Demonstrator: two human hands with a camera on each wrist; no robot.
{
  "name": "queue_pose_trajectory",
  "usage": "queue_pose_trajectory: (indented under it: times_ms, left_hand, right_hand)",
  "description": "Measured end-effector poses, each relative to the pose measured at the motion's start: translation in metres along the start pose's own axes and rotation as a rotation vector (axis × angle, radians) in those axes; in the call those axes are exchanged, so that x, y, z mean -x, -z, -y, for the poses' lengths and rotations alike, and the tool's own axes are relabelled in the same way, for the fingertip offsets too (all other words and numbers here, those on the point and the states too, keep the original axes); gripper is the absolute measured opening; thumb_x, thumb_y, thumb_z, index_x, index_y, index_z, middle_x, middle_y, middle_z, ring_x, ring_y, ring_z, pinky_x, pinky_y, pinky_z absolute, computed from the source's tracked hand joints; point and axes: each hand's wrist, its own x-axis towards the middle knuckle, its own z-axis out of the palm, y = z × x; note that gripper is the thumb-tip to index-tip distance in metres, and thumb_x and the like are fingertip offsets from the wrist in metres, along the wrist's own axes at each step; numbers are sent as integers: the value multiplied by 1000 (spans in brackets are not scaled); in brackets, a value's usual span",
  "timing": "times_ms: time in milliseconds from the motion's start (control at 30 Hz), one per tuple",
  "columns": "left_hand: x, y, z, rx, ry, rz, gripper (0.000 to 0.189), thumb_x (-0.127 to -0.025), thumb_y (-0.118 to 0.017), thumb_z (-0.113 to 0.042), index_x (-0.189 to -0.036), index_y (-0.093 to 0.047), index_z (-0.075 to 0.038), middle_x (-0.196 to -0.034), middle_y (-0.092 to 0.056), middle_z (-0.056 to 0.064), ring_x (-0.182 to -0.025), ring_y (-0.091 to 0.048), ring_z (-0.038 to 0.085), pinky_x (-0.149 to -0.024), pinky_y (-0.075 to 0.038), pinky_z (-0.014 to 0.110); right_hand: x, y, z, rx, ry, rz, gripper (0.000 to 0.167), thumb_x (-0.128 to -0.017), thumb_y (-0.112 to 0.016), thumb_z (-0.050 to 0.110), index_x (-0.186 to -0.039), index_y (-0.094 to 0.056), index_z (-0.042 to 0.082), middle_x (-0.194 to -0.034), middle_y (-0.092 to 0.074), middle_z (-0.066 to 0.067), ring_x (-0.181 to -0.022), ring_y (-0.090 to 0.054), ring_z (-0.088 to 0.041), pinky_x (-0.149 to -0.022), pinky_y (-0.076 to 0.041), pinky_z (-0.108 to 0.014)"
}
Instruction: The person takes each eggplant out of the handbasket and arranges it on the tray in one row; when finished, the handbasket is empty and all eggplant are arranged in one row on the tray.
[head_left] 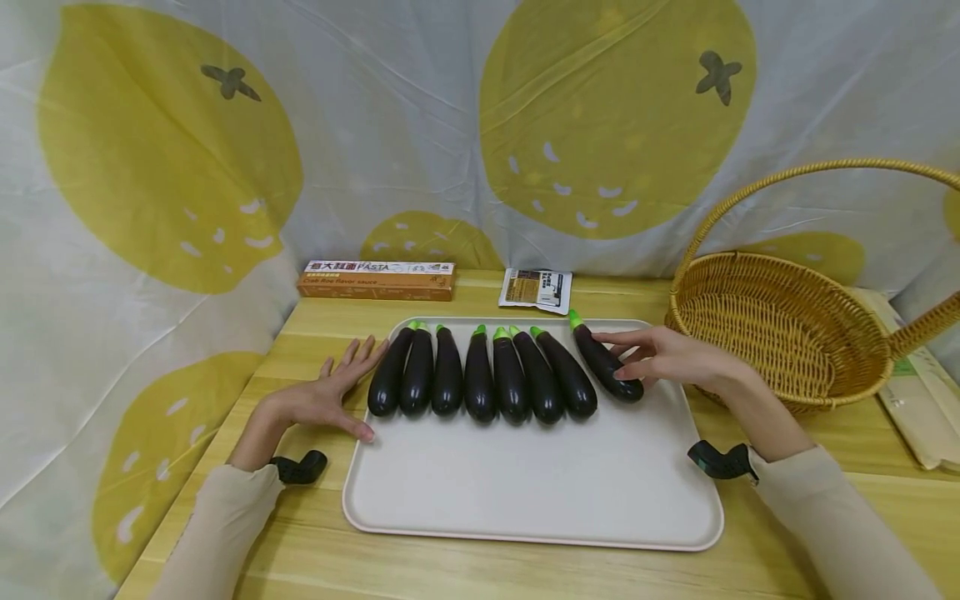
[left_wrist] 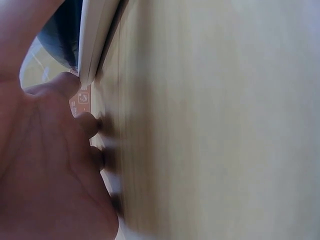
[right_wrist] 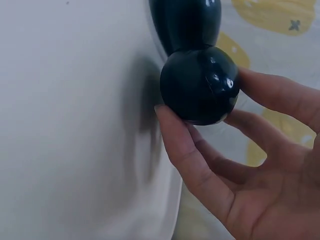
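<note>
A white tray (head_left: 525, 483) bears a row of several dark purple eggplants (head_left: 479, 379) with green stem ends pointing away from me. At the row's right end, my right hand (head_left: 667, 357) pinches one more eggplant (head_left: 604, 367) between thumb and fingers. This eggplant lies at a slant, its green tip over the tray's far rim. The right wrist view shows the fingers round its rounded end (right_wrist: 197, 85). By the tray's left edge, my left hand (head_left: 324, 402) has its fingers spread, the thumb at the rim. In the left wrist view its fingertips meet the wooden table.
Behind the tray lie a pasta box (head_left: 377, 281) and a small printed packet (head_left: 536, 290). A wicker basket (head_left: 780, 333) with a tall handle stands at the right, beside a flat beige packet (head_left: 918, 404). A lemon-print cloth (head_left: 405, 133) hangs behind the wooden table (head_left: 315, 533).
</note>
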Motion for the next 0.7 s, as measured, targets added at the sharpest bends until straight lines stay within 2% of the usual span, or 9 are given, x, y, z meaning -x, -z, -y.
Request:
queue_pose_trajectory:
  times_ms: [133,367,633,700]
  left_hand:
    - [0,0,-1,6,-2,1,135,-76,-92,-40,-168,4,-13,-169,24,26,-153,30,51,-113,22,77]
    - [0,0,-2,5,-2,-1,135,-76,-92,-40,-167,4,-12,-169,25,26,-152,31,51,-114,22,77]
    - [0,0,0,7,-4,-3,135,-76,-92,-41,-167,4,-12,-169,25,26,-152,30,51,-114,22,77]
    - [0,0,1,3,0,-5,135,-76,-92,-40,-167,4,-12,-169,25,26,-152,30,51,-114,21,77]
  right_hand:
    - [-4,-2,-3,-12,31,24,68,-97,-69,16,-158,-42,6,-145,-56,-31,-118,-61,-27,-72,-58,-32]
    - [-7,-3,-4,-20,64,43,67,-96,-68,13,-157,-42,3,-144,-55,-32,-113,-62,-25,-69,-58,-32]
    - [-7,-4,-1,8,49,46,66,-97,-67,12,-157,-42,3,-144,-56,-31,-89,-65,-15,-67,-57,-31]
    - [-7,-4,0,7,48,49,66,-98,-67,12,-157,-42,3,-144,-55,-32,-87,-65,-15,-67,-57,-31]
